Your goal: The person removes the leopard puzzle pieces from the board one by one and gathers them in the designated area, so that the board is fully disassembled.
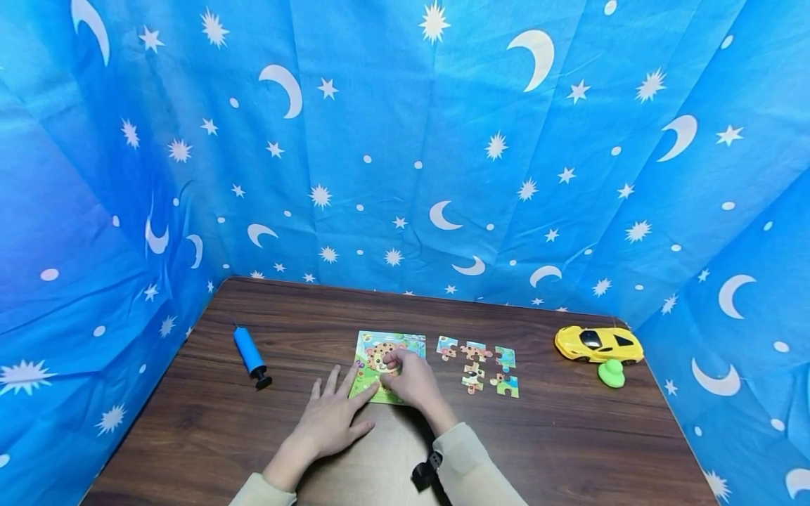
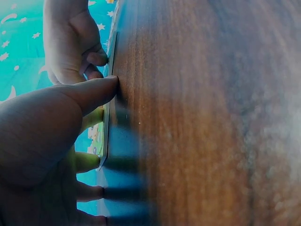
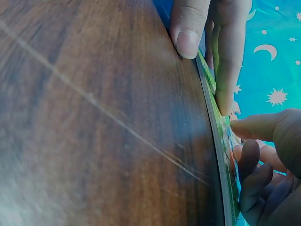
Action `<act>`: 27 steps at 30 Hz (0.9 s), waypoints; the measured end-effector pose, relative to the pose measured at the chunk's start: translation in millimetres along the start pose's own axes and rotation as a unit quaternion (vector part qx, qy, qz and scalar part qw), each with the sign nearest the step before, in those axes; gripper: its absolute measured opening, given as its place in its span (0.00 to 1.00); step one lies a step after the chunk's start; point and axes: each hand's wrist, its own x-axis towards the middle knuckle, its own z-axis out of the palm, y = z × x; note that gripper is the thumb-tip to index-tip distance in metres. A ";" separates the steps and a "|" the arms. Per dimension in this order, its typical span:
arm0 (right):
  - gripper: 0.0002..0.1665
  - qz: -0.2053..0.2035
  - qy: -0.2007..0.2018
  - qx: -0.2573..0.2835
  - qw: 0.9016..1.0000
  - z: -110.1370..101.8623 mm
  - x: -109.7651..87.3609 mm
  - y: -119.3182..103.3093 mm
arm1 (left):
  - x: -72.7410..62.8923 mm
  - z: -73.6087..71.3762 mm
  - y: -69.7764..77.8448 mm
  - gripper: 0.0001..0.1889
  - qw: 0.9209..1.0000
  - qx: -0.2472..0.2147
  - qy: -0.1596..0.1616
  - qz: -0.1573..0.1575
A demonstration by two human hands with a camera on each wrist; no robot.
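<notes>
A flat jigsaw puzzle board [image 1: 370, 340] with a spotted animal's face and a green border lies on the table in the head view. My left hand [image 1: 330, 419] is spread at its lower left corner, fingertips down at the board's edge. In the left wrist view the thumb [image 2: 96, 93] reaches the near edge. Over the board's middle, my right hand [image 1: 411, 379] pinches a puzzle piece with thumb and bent forefinger; the fingers mostly hide the piece. The right wrist view shows these fingertips [image 3: 242, 126] low at the board surface, the other fingers curled.
Several loose puzzle pieces [image 1: 476, 351] lie right of the board. Farther right are a yellow toy car [image 1: 598, 344] and a green rubber duck [image 1: 611, 374]. A blue hand pump [image 1: 249, 351] lies on the left of the brown table [image 1: 190, 436]. A star-and-moon curtain [image 1: 392, 126] surrounds the table's back and sides.
</notes>
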 end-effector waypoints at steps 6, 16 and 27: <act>0.07 -0.005 0.013 0.001 1.000 -0.4 2.5 1.4 | 0.0 0.6 -0.4 0.33 1.000 0.000 0.001 0.000; 0.02 0.006 0.032 0.009 0.999 2.5 7.3 4.1 | -1.1 -1.5 -0.2 0.32 1.000 -0.006 -0.002 0.003; 0.03 0.057 0.043 0.045 0.996 2.4 9.4 -2.0 | -1.6 -2.0 -0.3 0.32 1.000 -0.005 -0.009 0.004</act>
